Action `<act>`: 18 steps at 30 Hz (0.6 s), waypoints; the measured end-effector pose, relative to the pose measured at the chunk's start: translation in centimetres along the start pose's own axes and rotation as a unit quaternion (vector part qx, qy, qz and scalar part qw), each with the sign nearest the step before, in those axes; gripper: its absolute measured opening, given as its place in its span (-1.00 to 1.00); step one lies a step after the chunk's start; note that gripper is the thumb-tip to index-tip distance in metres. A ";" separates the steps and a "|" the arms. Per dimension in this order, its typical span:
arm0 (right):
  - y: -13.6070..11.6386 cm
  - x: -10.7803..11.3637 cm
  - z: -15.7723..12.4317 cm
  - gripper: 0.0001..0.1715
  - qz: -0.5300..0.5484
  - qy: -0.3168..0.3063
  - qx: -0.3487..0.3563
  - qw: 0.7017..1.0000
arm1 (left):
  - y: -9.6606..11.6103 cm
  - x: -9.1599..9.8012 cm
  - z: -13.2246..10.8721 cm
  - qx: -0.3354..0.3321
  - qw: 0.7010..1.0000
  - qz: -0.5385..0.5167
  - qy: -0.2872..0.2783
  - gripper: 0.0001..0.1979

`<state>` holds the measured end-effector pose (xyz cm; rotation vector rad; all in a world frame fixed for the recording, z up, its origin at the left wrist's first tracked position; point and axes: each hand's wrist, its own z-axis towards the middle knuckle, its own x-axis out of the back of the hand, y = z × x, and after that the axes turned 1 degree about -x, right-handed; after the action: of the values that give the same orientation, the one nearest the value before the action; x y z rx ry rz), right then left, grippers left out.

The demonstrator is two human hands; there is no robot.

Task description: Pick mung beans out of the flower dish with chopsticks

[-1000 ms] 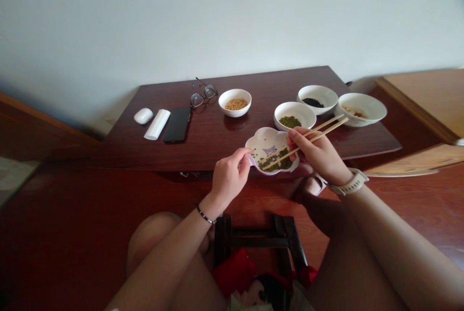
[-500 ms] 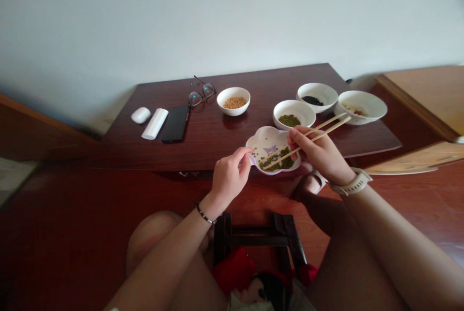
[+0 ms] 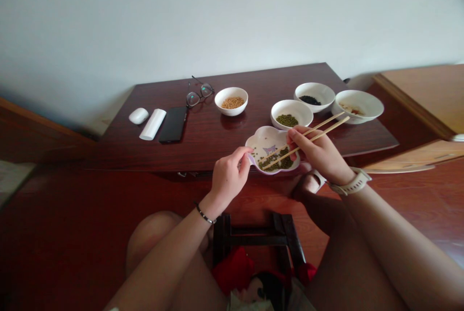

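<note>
Head view: a seated person's two bare hands work at the near edge of a dark reddish-brown table (image 3: 217, 144). The left hand (image 3: 229, 175), with a dark bracelet (image 3: 205, 214) on its wrist, pinches the left end of a white cloud-shaped dish (image 3: 261, 137) with a lilac rim. Small green beans (image 3: 279, 163) lie in it, mostly toward its near and right sides. The right hand (image 3: 321, 154), wearing a pale wristwatch (image 3: 351, 185), grips a pair of wooden chopsticks (image 3: 333, 127), their tips down among those beans. Whether the dish touches the table cannot be told.

Just beyond the dish stands a white bowl of green beans (image 3: 292, 106). Farther and to the right are a bowl of black beans (image 3: 315, 89) and a wider white bowl (image 3: 368, 102) whose pale and reddish contents are unclear. Left of these, well apart, sits a bowl of yellow beans (image 3: 232, 111). Farther left lie eyeglasses (image 3: 193, 99), a black phone (image 3: 173, 125), an oblong white case (image 3: 152, 125) and a rounded white object (image 3: 138, 116).
</note>
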<state>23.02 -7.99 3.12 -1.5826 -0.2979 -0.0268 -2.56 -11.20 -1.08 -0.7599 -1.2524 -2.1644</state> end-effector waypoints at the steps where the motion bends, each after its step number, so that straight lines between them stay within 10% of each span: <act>1: 0.0 0.0 0.0 -0.50 -0.001 0.000 0.001 1.000 | 0.0 0.0 0.0 0.000 1.000 -0.001 0.000 -0.77; 18: 0.2 0.0 0.1 -0.50 0.013 0.001 0.008 1.000 | -0.1 -0.1 -0.1 -0.007 1.000 0.009 -0.001 -0.76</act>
<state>23.08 -7.91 2.89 -1.5701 -0.2757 -0.0064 -2.57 -11.23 -1.25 -0.7763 -1.2291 -2.1601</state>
